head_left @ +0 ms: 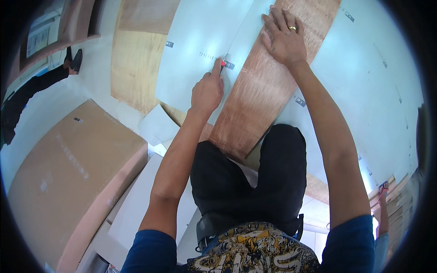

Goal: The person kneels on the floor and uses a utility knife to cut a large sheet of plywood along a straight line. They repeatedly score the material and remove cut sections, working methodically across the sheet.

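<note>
The left hand (207, 91) is closed around a small red-tipped cutter (222, 66) at the white laminate sheet (200, 41) beside the plywood strip (264, 91), which the flat, open right hand (282, 38) pins; the cut looks partway, more sheet lying ahead

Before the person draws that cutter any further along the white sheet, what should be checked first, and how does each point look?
1. Left hand grips the cutter firmly: ok, fingers closed round it, forefinger along the top.
2. Right hand presses flat on the wooden board used as a guide: ok, palm down, fingers spread.
3. Right fingers away from the cutting edge: ok, they lie across the board, apart from the cutter.
4. Blade tip on the white sheet beside the board's edge: cannot tell, the tip is too small to see.
5. Knees steadying the board: ok, they rest on its near end.
</note>
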Tool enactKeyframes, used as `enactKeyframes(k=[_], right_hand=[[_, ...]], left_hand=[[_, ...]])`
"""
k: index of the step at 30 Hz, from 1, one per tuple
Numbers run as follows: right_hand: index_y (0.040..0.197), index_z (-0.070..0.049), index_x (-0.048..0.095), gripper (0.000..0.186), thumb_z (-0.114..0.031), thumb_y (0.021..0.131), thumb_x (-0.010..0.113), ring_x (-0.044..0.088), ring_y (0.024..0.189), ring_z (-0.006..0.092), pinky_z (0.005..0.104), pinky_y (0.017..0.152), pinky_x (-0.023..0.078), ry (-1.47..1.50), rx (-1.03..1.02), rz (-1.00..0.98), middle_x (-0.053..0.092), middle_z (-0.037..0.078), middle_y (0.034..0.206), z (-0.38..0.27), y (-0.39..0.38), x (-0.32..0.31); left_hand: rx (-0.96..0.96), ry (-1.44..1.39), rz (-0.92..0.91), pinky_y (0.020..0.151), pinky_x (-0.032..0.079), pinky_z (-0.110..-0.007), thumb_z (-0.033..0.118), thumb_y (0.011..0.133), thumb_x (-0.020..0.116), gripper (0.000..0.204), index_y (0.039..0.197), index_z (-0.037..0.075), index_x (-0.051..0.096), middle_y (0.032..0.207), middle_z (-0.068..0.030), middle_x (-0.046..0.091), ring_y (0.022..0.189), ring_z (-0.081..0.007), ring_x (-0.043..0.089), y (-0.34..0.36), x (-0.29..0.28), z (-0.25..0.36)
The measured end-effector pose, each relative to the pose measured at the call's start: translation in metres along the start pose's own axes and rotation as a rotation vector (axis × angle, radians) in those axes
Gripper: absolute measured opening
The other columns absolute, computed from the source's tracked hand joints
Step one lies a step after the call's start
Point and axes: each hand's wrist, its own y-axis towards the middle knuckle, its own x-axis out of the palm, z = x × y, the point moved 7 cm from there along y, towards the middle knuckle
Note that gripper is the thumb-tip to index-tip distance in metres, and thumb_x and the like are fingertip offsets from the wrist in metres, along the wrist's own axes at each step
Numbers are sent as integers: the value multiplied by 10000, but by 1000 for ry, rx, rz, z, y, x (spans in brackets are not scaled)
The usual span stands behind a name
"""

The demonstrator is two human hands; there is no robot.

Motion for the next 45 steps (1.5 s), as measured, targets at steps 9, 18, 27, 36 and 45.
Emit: enactKeyframes(k=[9, 18, 27, 36, 45], right_hand=[[1523, -98, 559, 603, -418, 1012, 572, 267, 1593, 439, 624, 1292, 168, 241, -3, -24, 340, 204, 1717, 3, -1, -1], [1505, -86, 576, 597, -422, 1011, 576, 299, 1581, 436, 618, 1293, 173, 211, -8, 37, 374, 209, 1698, 3, 0, 1], [1519, -90, 564, 601, -426, 1021, 560, 280, 1590, 434, 607, 1302, 153, 237, 1, 13, 364, 209, 1704, 3, 1, 4], [1527, -93, 552, 610, -421, 1013, 571, 281, 1588, 433, 609, 1296, 159, 232, -7, -2, 345, 204, 1712, 2, -1, 0], [1516, -88, 560, 612, -421, 1003, 589, 291, 1581, 440, 612, 1288, 189, 197, -13, 11, 354, 205, 1706, 3, -1, 1]], left_hand=[[-35, -3, 50, 801, 582, -554, 194, 1065, 550, 610, 1640, 86, 378, 1025, -251, 720, 881, -443, 727, 0, 5, -2], [17, -207, 191, 818, 567, -542, 171, 1058, 564, 571, 1599, 43, 436, 1037, -278, 718, 910, -460, 716, -18, -9, -26], [41, -199, 118, 816, 570, -538, 171, 1057, 566, 562, 1584, 21, 443, 1039, -279, 719, 915, -462, 716, -10, 20, -23], [-78, -180, 72, 830, 565, -576, 186, 1063, 544, 469, 1493, 16, 470, 1020, -332, 731, 945, -521, 717, -8, 15, -12], [-83, 12, -101, 764, 579, -577, 187, 1075, 529, 415, 1429, -10, 441, 894, -278, 740, 858, -480, 736, -5, 4, 3]])
